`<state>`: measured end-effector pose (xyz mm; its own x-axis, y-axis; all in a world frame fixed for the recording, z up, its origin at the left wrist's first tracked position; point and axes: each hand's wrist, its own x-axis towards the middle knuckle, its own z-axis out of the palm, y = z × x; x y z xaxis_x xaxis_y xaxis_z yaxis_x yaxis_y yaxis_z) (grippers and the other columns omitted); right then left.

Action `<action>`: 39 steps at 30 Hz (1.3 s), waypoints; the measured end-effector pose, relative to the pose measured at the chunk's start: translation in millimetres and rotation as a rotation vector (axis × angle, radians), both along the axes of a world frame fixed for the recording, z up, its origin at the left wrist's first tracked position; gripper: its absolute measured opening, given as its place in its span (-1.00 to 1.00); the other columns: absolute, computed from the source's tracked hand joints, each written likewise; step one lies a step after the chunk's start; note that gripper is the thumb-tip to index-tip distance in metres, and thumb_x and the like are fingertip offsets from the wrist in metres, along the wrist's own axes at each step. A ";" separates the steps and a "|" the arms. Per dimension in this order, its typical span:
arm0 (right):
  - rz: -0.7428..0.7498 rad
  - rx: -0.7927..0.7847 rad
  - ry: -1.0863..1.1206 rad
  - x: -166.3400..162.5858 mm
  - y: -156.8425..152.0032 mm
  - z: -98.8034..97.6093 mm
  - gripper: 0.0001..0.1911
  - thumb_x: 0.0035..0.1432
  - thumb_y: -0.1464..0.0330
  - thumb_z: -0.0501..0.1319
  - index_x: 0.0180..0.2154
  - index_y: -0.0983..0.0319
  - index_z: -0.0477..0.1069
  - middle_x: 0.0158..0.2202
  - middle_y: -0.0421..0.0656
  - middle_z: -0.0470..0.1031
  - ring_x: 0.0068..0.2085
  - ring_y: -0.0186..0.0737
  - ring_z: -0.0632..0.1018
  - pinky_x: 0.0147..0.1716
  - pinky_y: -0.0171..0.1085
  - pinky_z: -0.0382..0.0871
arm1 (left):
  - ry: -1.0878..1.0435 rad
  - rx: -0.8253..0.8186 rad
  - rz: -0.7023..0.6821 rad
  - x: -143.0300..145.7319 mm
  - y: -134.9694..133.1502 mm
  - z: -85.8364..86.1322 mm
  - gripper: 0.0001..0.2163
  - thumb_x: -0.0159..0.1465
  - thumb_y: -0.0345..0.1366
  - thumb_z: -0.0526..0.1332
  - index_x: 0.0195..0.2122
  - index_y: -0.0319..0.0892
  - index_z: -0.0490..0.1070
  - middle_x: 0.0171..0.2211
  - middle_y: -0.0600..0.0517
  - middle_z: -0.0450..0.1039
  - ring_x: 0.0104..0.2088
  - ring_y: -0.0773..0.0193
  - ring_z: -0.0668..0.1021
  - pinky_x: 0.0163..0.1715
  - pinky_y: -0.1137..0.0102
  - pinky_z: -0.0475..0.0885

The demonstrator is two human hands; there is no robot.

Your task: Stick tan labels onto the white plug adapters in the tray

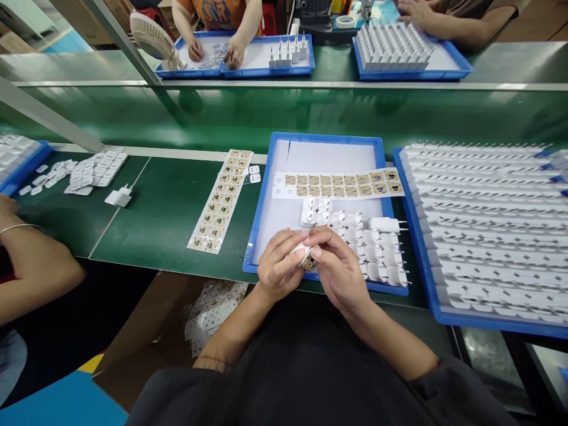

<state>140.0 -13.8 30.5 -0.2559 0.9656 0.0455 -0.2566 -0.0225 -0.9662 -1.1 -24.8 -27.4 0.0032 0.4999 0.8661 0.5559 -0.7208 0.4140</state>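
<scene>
Both my hands meet over the front edge of a blue-rimmed tray (254,236). Between them is a small white charger (309,260), with a tan sticker-like face showing on its end. My left hand (280,263) wraps round its left side. The fingers of my right hand (338,266) pinch it from the right and top. Just beyond, several white plug chargers (377,248) stand in the tray with their pins up. Across the tray lies a sheet of tan stickers (339,182). A second sticker sheet (220,201) rests on the green bench to the left.
A large tray of chargers (497,236) stands at the right. Left on the bench are white plates (97,171) and a single charger (119,196). A neighbour's arm (39,260) is at far left. Across the conveyor, people work at blue trays (268,73). A carton (146,331) sits below.
</scene>
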 end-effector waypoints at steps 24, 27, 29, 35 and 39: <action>0.100 0.359 -0.243 20.7 17.8 18.7 -0.89 0.36 0.40 0.24 -0.20 0.18 0.57 -0.29 -0.17 0.54 -0.27 -0.26 0.54 -0.29 -0.28 0.43 | -0.202 -0.071 -0.120 6.2 -6.2 4.3 -0.49 0.29 -0.48 0.37 0.20 0.02 0.30 0.13 -0.11 0.61 0.12 0.13 0.67 0.13 0.09 0.61; 0.127 0.504 -0.364 29.8 24.8 28.4 -0.92 0.34 0.44 0.29 -0.17 0.18 0.55 -0.29 -0.18 0.58 -0.29 -0.27 0.56 -0.30 -0.28 0.46 | -0.199 -0.086 -0.146 3.3 -7.6 3.6 -0.47 0.27 -0.48 0.39 0.21 0.01 0.30 0.13 -0.12 0.61 0.13 0.09 0.66 0.18 0.04 0.58; 0.076 0.661 -0.452 30.9 26.3 31.9 -0.91 0.33 0.48 0.29 -0.19 0.17 0.53 -0.27 -0.17 0.57 -0.26 -0.25 0.58 -0.27 -0.27 0.48 | -0.208 -0.118 -0.146 4.1 -10.3 2.9 -0.48 0.27 -0.46 0.40 0.20 0.02 0.30 0.10 -0.11 0.62 0.10 0.08 0.68 0.19 0.03 0.56; -0.049 1.078 -0.548 20.1 5.5 19.1 -0.89 0.36 0.49 0.24 -0.12 0.17 0.46 -0.15 -0.07 0.49 -0.15 -0.19 0.58 -0.15 -0.24 0.54 | -0.405 -0.404 0.006 -3.5 -19.2 2.0 -0.55 0.26 -0.34 0.43 0.14 -0.09 0.35 0.04 -0.15 0.63 0.04 0.04 0.70 0.07 0.16 0.60; 0.385 0.839 -0.426 -7.4 -23.3 -14.6 -0.94 0.43 0.46 0.17 -0.13 0.20 0.41 -0.22 -0.11 0.56 -0.21 -0.24 0.60 -0.20 -0.31 0.52 | -0.528 -0.492 0.164 -45.9 -14.7 0.3 -0.61 0.26 -0.28 0.42 0.05 -0.12 0.34 0.06 -0.17 0.61 0.09 0.04 0.66 0.13 0.16 0.53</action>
<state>132.6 -37.1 15.9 -0.6957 0.5127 0.5032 -0.0055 0.6966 -0.7175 -46.9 -39.6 -27.1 -0.4604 0.7889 0.4071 0.2776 -0.3077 0.9101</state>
